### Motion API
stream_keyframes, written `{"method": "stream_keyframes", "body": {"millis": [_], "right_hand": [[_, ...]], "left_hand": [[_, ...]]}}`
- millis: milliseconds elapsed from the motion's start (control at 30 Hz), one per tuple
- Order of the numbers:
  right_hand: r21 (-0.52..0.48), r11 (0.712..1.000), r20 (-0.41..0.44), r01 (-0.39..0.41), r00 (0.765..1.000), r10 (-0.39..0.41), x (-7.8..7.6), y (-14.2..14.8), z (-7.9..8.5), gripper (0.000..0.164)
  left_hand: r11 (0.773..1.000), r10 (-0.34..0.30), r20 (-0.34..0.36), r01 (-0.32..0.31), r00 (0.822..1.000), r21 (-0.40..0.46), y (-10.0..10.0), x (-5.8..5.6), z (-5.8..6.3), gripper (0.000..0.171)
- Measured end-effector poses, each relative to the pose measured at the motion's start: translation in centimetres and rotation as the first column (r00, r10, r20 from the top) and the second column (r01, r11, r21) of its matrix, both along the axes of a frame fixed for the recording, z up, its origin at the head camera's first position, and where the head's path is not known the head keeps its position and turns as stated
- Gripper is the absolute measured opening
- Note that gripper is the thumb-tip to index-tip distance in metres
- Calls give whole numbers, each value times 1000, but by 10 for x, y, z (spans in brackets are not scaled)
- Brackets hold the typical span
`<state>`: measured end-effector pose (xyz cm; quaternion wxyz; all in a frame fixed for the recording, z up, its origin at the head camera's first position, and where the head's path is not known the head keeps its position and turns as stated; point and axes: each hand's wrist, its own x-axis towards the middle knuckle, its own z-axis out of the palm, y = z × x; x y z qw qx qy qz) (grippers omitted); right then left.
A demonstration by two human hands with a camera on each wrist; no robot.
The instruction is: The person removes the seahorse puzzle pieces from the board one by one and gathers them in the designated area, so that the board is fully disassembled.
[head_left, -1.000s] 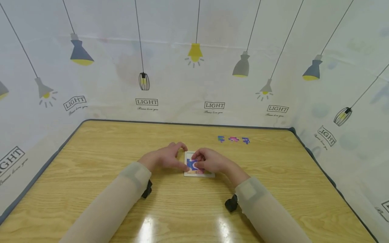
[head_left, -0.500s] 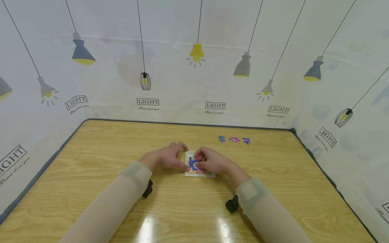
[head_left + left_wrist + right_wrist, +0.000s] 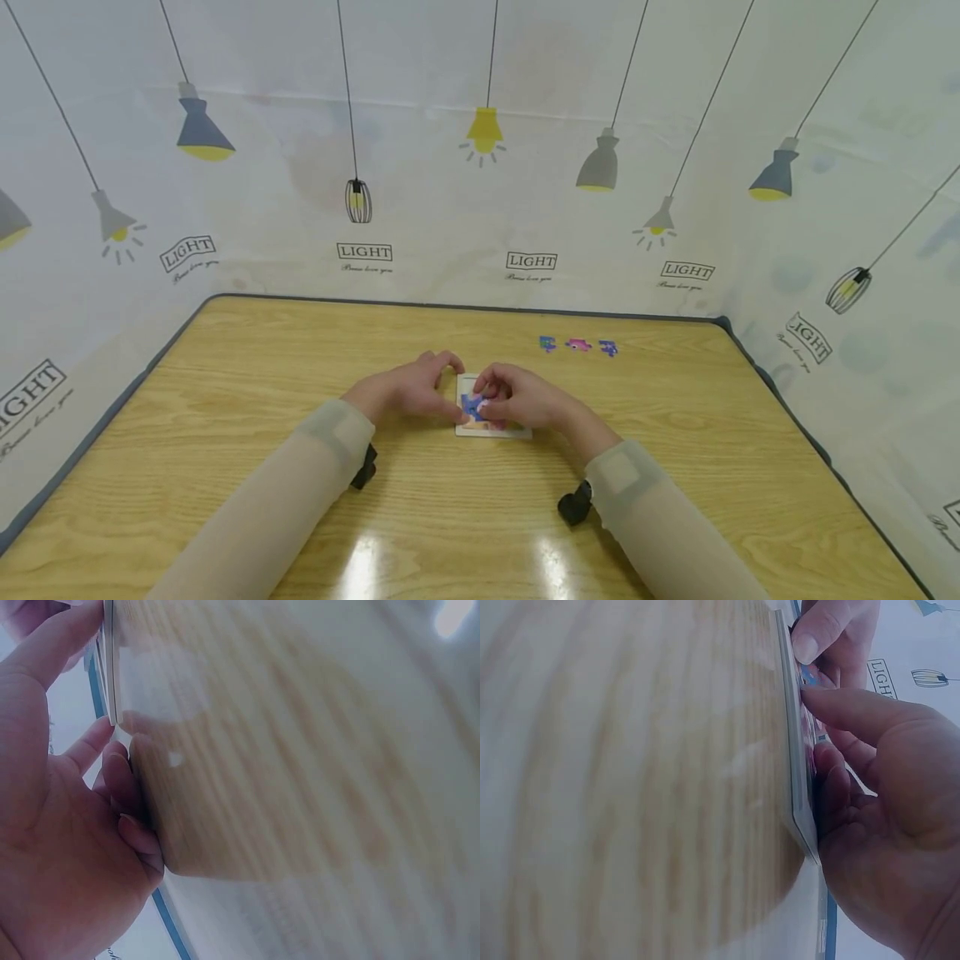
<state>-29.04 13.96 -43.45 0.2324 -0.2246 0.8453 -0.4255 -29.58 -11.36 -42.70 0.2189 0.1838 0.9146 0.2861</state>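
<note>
A small square jigsaw tray (image 3: pixel 516 433) with a pale rim lies on the table between my hands. Blue and orange-pink puzzle pieces (image 3: pixel 470 406) fill part of it. My left hand (image 3: pixel 411 387) holds the tray's left side, thumb low at the edge and index finger at the far corner. My right hand (image 3: pixel 525 397) reaches over the tray from the right and pinches a puzzle piece (image 3: pixel 483 407), mostly hidden by the thumb and fingers. In the right wrist view, its thumb and fingertips are right at the pieces, close to the left thumb (image 3: pixel 808 646).
Beyond the tray, three loose puzzle pieces lie in a row: a blue-green one (image 3: pixel 548 343), a pink one (image 3: pixel 578 344) and a blue-purple one (image 3: pixel 608 347). The wooden table (image 3: pixel 300 333) has a dark edge, with a lamp-patterned backdrop (image 3: pixel 442 208) behind.
The right fingertips have shifted slightly left over the tray, and the pale notch beside the blue piece looks more covered. The left hand has stayed in place.
</note>
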Motion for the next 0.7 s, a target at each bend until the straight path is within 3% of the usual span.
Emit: {"method": "stream_keyframes", "body": {"millis": [167, 467, 700], "right_hand": [[-12, 1000, 28, 10, 1000, -10, 0, 0, -1, 27], [79, 995, -32, 60, 998, -58, -3, -1, -3, 26], [42, 994, -21, 106, 994, -105, -1, 1, -1, 25]], "left_hand": [[1000, -4, 2, 4, 1000, -5, 0, 0, 0, 79], [1000, -7, 0, 7, 1000, -20, 0, 0, 2, 79], [1000, -5, -7, 5, 1000, -19, 1, 0, 2, 81]]}}
